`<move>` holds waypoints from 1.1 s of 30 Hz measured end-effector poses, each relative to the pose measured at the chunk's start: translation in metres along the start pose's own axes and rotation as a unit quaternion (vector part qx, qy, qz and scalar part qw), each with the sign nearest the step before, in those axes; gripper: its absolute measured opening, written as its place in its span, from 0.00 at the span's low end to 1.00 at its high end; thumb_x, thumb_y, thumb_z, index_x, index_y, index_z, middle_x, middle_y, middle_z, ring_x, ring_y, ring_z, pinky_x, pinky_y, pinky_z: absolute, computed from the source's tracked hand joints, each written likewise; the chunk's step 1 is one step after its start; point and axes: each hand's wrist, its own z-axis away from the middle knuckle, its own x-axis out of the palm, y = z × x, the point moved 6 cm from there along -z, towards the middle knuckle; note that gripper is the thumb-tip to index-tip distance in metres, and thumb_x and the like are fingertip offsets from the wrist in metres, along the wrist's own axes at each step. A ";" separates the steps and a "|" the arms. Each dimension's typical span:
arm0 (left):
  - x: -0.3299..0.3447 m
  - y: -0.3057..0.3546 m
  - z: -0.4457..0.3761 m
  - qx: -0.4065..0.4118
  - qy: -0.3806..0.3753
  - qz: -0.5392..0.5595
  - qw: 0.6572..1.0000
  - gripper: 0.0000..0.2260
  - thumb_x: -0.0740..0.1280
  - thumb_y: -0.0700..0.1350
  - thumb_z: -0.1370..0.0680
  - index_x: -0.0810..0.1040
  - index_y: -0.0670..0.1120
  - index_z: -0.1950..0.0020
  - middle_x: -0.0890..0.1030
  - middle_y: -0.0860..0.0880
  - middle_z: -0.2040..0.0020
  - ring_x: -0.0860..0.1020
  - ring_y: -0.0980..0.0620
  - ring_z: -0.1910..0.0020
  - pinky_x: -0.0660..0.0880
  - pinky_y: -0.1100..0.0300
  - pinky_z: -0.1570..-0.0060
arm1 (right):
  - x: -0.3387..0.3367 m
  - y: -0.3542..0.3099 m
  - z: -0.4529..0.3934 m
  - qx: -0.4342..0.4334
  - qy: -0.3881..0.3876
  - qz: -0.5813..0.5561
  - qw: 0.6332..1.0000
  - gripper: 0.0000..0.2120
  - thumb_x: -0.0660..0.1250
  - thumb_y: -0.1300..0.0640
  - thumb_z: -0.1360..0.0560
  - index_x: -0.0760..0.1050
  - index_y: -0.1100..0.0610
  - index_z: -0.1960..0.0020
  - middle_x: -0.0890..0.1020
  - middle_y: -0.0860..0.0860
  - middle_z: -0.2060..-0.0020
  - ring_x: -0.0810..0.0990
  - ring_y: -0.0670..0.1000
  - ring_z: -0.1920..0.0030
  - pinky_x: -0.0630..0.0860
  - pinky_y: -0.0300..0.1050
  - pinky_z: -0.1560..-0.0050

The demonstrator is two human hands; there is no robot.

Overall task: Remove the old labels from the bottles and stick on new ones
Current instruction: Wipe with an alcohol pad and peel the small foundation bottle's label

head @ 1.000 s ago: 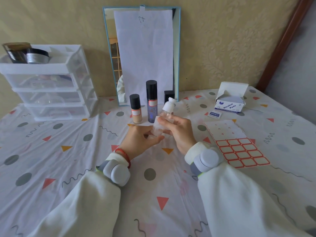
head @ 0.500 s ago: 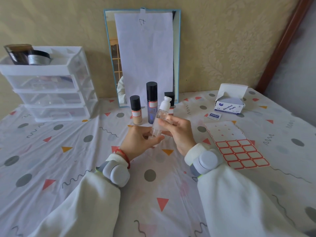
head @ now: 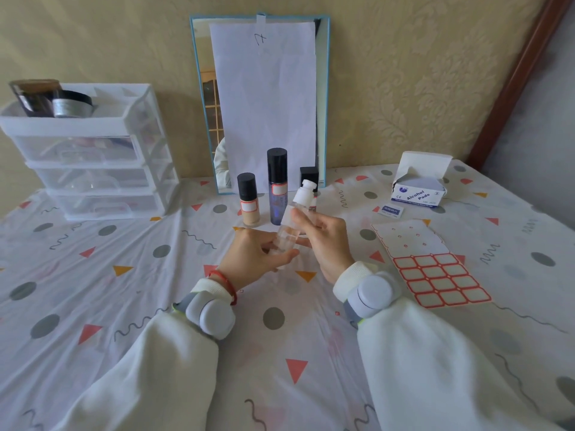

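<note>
Far left, against the wall: a clear plastic drawer unit point(head: 93, 163) with two dark jars point(head: 51, 99) on top. Just right of it, a blue-framed mirror point(head: 259, 101) leaning on the wall, a white sheet of paper point(head: 264, 104) taped over most of the glass. In front of the mirror, upright on the patterned tablecloth point(head: 93, 275): a short beige bottle point(head: 248, 200) with black cap and red-edged label, then a taller bluish bottle point(head: 277, 186) with the same kind of label, then a small black-capped bottle point(head: 309, 177) mostly hidden behind. Centre, raised above the cloth and tilted to the right: a clear bottle point(head: 291, 227) with a white pump top. Left hand point(head: 255, 259) gripping its lower end, fingers curled around the base. Right hand point(head: 323, 241) holding its upper body, thumb and fingertips closed on the side of the glass. White sleeves and grey wrist devices on both arms. To the right, near: a label sheet point(head: 432, 265), upper rows already used, lower rows full of red-edged stickers. Farther right: a loose alcohol pad packet point(head: 390, 210) and an open box of alcohol pads point(head: 420, 181).
</note>
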 end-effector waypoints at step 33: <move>0.002 -0.008 0.001 -0.036 -0.017 0.073 0.997 0.06 0.74 0.45 0.28 0.85 0.42 0.58 0.84 0.50 0.67 0.82 0.51 0.71 0.80 0.61 0.68 | 0.004 -0.001 0.005 0.017 -0.011 -0.049 0.999 0.04 0.71 0.54 0.26 0.83 0.54 0.54 0.86 0.51 0.60 0.85 0.50 0.58 0.79 0.39 0.62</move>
